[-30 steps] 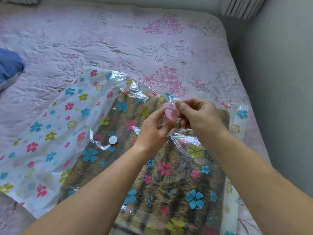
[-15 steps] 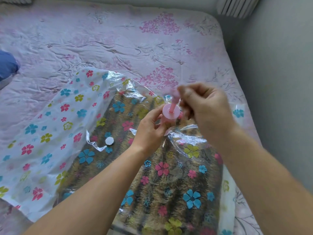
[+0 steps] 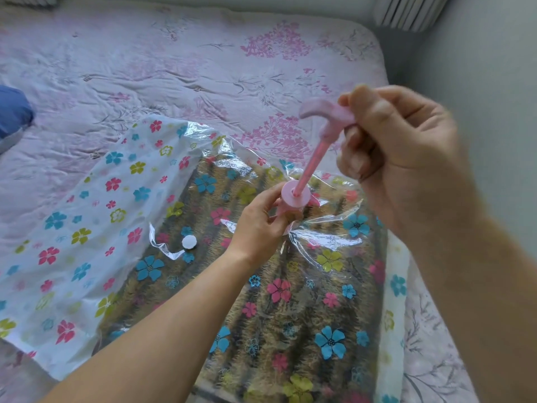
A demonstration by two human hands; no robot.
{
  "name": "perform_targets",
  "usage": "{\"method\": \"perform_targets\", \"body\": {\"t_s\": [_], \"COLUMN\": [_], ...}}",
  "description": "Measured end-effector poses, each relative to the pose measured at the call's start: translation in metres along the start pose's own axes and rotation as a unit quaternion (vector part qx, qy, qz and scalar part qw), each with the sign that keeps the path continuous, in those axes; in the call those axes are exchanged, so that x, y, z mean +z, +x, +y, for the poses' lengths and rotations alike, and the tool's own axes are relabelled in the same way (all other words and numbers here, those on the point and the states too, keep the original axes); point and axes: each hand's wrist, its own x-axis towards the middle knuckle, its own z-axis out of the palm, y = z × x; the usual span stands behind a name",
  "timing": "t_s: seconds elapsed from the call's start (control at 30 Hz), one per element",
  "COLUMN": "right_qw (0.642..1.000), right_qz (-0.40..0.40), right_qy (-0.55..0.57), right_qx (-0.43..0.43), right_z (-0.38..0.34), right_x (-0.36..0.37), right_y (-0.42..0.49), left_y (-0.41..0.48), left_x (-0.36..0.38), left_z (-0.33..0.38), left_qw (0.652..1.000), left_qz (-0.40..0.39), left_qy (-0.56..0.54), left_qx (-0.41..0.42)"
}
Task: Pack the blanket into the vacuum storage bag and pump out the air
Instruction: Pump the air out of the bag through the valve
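"Pink plastic hand pump, entry one. Change from a second ago?"

"Then its handle sat down on the barrel. Now it stands high, with the rod drawn out. An upstroke, by my judgement: air is being pulled from the bag."

"Entry two, vacuum storage bag?"

"Clear, flower-printed, flat on the bed cover. Inside, the blanket, brown and furry, fills the right part; the left part lies slack. The film puckers up toward the pump's foot, so the valve presumably sits there, hidden."

"Grips?"

"The left hand: fingers and thumb curled round the barrel under its collar, holding it on the bag, above the blanket. The right hand: fingers hooked round the handle, up and right of the barrel, well clear of the blanket."

"Loose items?"

"One white cap on the bag, left of the left hand, apart from it. One blue cloth, far left edge."

"Task standing?"

"Packing done; pumping begun, bag loose. More strokes wanted."
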Motion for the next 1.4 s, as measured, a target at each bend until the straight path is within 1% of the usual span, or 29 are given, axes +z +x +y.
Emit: {"method": "perform_targets", "body": {"t_s": [0.03, 0.1, 0.17, 0.23, 0.3, 0.37, 0.43, 0.5, 0.57, 0.63, 0.7, 0.77, 0.83, 0.9, 0.97, 1.03, 1.1, 1.17, 1.23, 1.33, 1.4], "right_qw": [1.000, 0.992, 0.973, 0.961, 0.961, 0.972, 0.989, 0.999, 1.000, 0.997, 0.985, 0.970, 0.963, 0.966, 0.977, 0.992, 0.999, 1.000, 0.998, 0.973, 0.959], "right_qz": [0.008, 0.044, 0.076, 0.088, 0.080, 0.066, 0.041, 0.008, -0.001, 0.021, 0.053, 0.080, 0.086, 0.074, 0.055, 0.025, -0.008, -0.009, 0.026, 0.081, 0.087], "right_qy": [-0.018, -0.078, -0.130, -0.148, -0.164, -0.157, -0.106, -0.049, -0.019, -0.066, -0.132, -0.148, -0.146, -0.157, -0.143, -0.086, -0.025, 0.002, -0.040, -0.147, -0.164], "right_qx": [0.014, 0.084, 0.173, 0.215, 0.209, 0.164, 0.091, 0.022, 0.000, 0.027, 0.099, 0.178, 0.211, 0.194, 0.147, 0.086, 0.037, 0.018, 0.046, 0.159, 0.213], "right_z": [0.011, 0.042, 0.069, 0.080, 0.076, 0.057, 0.028, 0.001, -0.005, 0.016, 0.052, 0.078, 0.086, 0.078, 0.057, 0.027, 0.001, -0.004, 0.016, 0.063, 0.080], "right_x": [-0.001, -0.004, -0.008, -0.011, -0.009, -0.003, 0.003, 0.005, 0.003, 0.000, -0.004, -0.008, -0.012, -0.010, -0.003, 0.005, 0.008, 0.007, 0.003, -0.003, -0.006], "right_y": [-0.002, -0.009, -0.015, -0.019, -0.016, -0.011, -0.003, 0.002, 0.004, -0.001, -0.011, -0.019, -0.020, -0.016, -0.010, -0.005, -0.003, -0.002, -0.006, -0.016, -0.019], "left_y": [0.000, -0.001, -0.002, -0.002, -0.002, -0.002, -0.002, -0.002, -0.002, -0.001, -0.002, -0.003, -0.004, -0.003, -0.003, -0.004, -0.004, -0.003, -0.002, -0.003, -0.004], "left_x": [0.000, 0.001, 0.000, -0.001, -0.002, -0.003, -0.003, -0.002, -0.002, -0.001, -0.001, -0.002, -0.003, -0.004, -0.004, -0.004, -0.004, -0.004, -0.003, -0.002, -0.003], "left_z": [0.000, 0.000, -0.001, -0.004, -0.004, -0.003, -0.004, -0.004, -0.004, -0.003, -0.003, -0.003, -0.004, -0.003, -0.002, -0.003, -0.005, -0.006, -0.006, -0.006, -0.007], "left_qw": [1.000, 0.999, 0.999, 0.999, 0.999, 0.999, 0.999, 0.999, 0.999, 0.999, 0.999, 0.999, 0.999, 0.999, 0.998, 0.998, 0.999, 1.000, 0.999, 0.999, 0.999], "left_qz": [0.002, 0.005, 0.003, -0.001, -0.001, -0.001, 0.000, -0.002, 0.000, 0.002, 0.002, 0.002, -0.001, -0.003, -0.003, -0.002, -0.004, -0.009, -0.007, -0.003, 0.000], "left_qy": [-0.011, -0.039, -0.052, -0.048, -0.049, -0.053, -0.052, -0.041, -0.034, -0.035, -0.048, -0.047, -0.045, -0.053, -0.060, -0.061, -0.044, -0.029, -0.031, -0.046, -0.053], "left_qx": [0.001, 0.002, -0.007, -0.015, -0.011, -0.001, 0.005, 0.004, 0.004, 0.007, 0.005, -0.002, -0.004, -0.001, 0.009, 0.011, 0.007, 0.006, 0.006, 0.004, -0.002]}}
